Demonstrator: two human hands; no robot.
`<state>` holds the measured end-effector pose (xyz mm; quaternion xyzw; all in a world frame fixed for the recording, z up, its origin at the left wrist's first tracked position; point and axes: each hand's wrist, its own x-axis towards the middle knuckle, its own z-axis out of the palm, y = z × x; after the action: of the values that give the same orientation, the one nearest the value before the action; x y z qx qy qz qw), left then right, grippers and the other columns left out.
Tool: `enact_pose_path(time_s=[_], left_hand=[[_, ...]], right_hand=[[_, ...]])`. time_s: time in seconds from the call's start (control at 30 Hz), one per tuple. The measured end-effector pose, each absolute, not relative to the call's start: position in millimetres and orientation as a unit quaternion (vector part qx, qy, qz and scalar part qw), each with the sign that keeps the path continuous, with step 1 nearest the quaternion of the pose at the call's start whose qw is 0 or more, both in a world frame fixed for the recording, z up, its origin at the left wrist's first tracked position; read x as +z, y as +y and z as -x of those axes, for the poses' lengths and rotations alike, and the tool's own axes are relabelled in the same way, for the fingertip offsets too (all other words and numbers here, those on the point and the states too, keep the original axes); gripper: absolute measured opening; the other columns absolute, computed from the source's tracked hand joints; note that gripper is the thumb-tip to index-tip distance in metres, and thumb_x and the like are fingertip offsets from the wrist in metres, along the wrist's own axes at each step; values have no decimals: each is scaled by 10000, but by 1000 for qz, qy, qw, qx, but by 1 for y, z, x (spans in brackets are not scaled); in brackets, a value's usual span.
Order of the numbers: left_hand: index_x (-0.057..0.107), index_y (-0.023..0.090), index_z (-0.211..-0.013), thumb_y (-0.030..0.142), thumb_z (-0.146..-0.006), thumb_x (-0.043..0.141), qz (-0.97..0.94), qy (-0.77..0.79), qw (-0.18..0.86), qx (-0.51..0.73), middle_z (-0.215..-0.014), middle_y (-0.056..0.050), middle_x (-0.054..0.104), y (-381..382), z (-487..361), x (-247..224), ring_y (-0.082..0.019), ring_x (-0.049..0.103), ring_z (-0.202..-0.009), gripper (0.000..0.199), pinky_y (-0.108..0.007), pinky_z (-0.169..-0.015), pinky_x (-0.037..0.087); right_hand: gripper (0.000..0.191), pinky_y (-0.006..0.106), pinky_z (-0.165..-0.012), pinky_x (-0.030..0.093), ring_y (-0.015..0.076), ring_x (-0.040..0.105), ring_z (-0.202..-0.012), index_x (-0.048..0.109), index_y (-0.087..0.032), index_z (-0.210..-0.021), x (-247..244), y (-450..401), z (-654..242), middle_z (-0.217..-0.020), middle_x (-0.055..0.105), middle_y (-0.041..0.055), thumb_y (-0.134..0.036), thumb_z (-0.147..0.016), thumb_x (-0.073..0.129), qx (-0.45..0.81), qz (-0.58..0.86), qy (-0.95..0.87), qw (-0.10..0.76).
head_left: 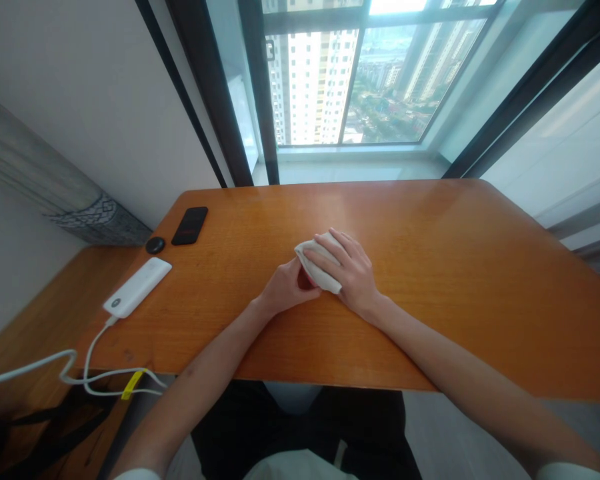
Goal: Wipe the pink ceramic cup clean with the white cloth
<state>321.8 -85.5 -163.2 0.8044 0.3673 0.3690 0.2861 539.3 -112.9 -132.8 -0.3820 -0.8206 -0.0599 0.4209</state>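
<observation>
An off-white cloth partly covers something dark red; the tabletop is orange with fine wood grain

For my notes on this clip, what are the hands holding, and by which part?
The left hand cups a red object at its near side, its kind hidden; the right hand presses a white cloth over the rest of it.

On the tabletop I have a folded cloth in the middle, between my left grip and right grip. Off to the left lie a phone, a disc just beside it, and a power bank nearer me, its cable running over the near edge. A window stands behind the tabletop.
</observation>
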Motion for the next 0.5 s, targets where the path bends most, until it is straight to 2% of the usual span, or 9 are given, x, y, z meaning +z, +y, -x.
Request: enact_pose_path(time_s=[0.1,0.33,0.43,0.5], left_hand=[[646,212,-1308,395,-780,945,-805,358,295,369,-1219,-96,822,-84,-320,-166,-306,816,-1042,633,-425,-904,675],[672,215,-1133,357,-818,893,-795,393,272,374,-943,-9,803,-85,-324,-159,-198,760,-775,411,-300,-724,599],[672,220,-1132,370,-852,866,-798,388,259,381,-952,-6,793,-86,-326,-155,-182,747,-775,373,-287,-734,585],[673,226,-1225,357,-864,856,-801,381,257,383,-1016,-16,805,-86,-325,-153,-190,763,-823,426,-295,-780,598]], right_hand=[[584,691,-1323,460,401,542,-1591,571,-511,-1627,-131,-115,-537,-1640,654,-34,-310,-1086,657,-57,372,-834,403],[531,647,-1303,504,386,579,-1561,637,-413,-1590,-136,-110,-537,-1634,650,46,-311,-1071,687,7,400,-789,466],[506,613,-1314,500,360,611,-1530,669,-377,-1553,-135,-107,-537,-1586,684,65,-265,-1059,674,45,405,-769,493],[526,588,-1320,494,336,633,-1504,679,-357,-1534,-134,-104,-537,-1566,697,69,-205,-1030,656,77,406,-758,505]])
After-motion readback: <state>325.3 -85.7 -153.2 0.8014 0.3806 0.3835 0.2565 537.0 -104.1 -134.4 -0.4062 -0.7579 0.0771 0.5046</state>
